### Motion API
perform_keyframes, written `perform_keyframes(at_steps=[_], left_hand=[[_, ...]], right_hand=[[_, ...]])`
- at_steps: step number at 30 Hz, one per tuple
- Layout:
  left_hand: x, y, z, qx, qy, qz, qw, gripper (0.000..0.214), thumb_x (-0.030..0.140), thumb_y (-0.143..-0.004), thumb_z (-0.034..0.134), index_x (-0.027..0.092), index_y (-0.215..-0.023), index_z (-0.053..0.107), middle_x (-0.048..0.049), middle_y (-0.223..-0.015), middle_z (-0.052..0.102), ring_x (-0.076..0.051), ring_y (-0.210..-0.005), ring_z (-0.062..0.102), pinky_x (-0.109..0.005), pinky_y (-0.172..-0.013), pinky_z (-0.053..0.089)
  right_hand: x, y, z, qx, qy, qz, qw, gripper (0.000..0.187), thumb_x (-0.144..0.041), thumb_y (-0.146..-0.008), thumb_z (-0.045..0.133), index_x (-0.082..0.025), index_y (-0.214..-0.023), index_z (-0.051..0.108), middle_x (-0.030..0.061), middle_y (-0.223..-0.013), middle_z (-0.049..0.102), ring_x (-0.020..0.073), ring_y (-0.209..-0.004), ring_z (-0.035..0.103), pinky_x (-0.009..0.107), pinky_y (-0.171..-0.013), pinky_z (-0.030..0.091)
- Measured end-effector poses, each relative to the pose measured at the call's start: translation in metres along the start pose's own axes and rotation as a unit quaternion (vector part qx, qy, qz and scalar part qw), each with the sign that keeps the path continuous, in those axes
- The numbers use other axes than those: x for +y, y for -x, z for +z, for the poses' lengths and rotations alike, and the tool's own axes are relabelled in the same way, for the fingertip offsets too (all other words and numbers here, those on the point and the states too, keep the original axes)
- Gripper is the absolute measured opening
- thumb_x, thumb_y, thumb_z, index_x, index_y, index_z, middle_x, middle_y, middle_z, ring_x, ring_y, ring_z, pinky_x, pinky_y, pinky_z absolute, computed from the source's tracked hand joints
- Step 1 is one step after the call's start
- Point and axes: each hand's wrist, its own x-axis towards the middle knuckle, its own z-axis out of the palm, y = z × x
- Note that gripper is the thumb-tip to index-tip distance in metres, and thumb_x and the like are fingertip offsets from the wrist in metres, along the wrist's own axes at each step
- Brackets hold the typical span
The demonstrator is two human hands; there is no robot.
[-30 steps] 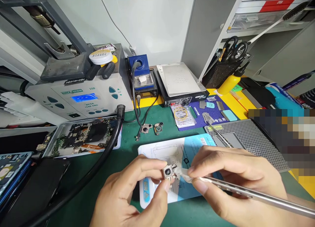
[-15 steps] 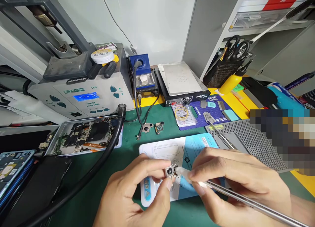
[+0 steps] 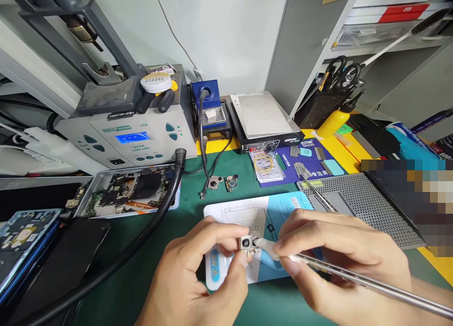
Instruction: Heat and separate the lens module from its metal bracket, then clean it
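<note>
My left hand (image 3: 207, 274) pinches a small camera module (image 3: 245, 243) between thumb and forefinger, its dark lens facing up toward me. From the right, my right hand (image 3: 339, 260) pinches a whitish, translucent strip, perhaps a wipe (image 3: 268, 246), whose narrow end touches the module's right side. A slim metal tool that looks like tweezers (image 3: 371, 281) also lies in my right hand, running down to the right. Below both hands is a white and blue printed card (image 3: 244, 213). Two other camera modules, a left one (image 3: 213, 182) and a right one (image 3: 231, 183), lie behind it on the green mat.
A hot-air station (image 3: 141, 132) stands at the back left, its black hose (image 3: 141, 236) crossing the mat. Beside it are a soldering-iron stand (image 3: 205, 102) and a flat heating plate (image 3: 264, 116). Other tweezers (image 3: 320, 194) lie on a grey perforated mat (image 3: 375, 208) at right.
The view has shifted slightly, so the background sits a little farther right. Both hands keep their grips, and the strip stays against the camera module.
</note>
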Motion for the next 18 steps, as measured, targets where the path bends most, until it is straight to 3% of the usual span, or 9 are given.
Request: perform_keyframes(at_steps=[4,6,12,18], left_hand=[[0.002,-0.003,0.002,-0.019,0.028,0.013,0.999,0.016,0.017,-0.085,0.060,0.022,-0.097,0.071,0.0022,-0.078,0.069,-0.012,-0.069,0.067,-0.020,-0.065,0.056],[0.008,-0.007,0.004,-0.027,0.043,0.027,0.998,0.018,0.018,-0.089,0.056,0.021,-0.100,0.070,0.0015,-0.079,0.067,-0.011,-0.071,0.066,-0.020,-0.066,0.055],[0.048,-0.032,0.006,-0.003,-0.032,0.147,0.989,0.021,0.013,-0.090,0.054,0.017,-0.100,0.072,0.0004,-0.084,0.068,-0.010,-0.078,0.064,-0.021,-0.074,0.051],[0.088,-0.057,0.016,0.005,-0.075,0.265,0.961,0.026,0.010,-0.096,0.047,0.014,-0.107,0.071,-0.0034,-0.095,0.070,-0.011,-0.090,0.065,-0.022,-0.083,0.050]], right_hand=[[0.000,-0.002,-0.001,-0.017,-0.002,0.010,1.000,0.018,-0.001,-0.079,0.065,-0.018,-0.083,0.068,0.0016,-0.070,0.068,0.0133,-0.058,0.063,0.026,-0.054,0.050],[0.000,-0.002,-0.001,0.002,0.003,0.000,1.000,0.017,-0.002,-0.080,0.064,-0.018,-0.082,0.068,0.0014,-0.069,0.067,0.0131,-0.056,0.061,0.026,-0.053,0.049],[-0.006,0.000,-0.013,0.132,0.035,-0.128,0.982,0.019,-0.002,-0.080,0.064,-0.019,-0.089,0.067,0.0014,-0.071,0.069,0.0139,-0.059,0.063,0.027,-0.055,0.050],[-0.022,-0.002,-0.037,0.245,0.050,-0.178,0.952,0.027,-0.001,-0.080,0.062,-0.024,-0.093,0.070,0.0022,-0.069,0.071,0.0176,-0.054,0.067,0.029,-0.050,0.054]])
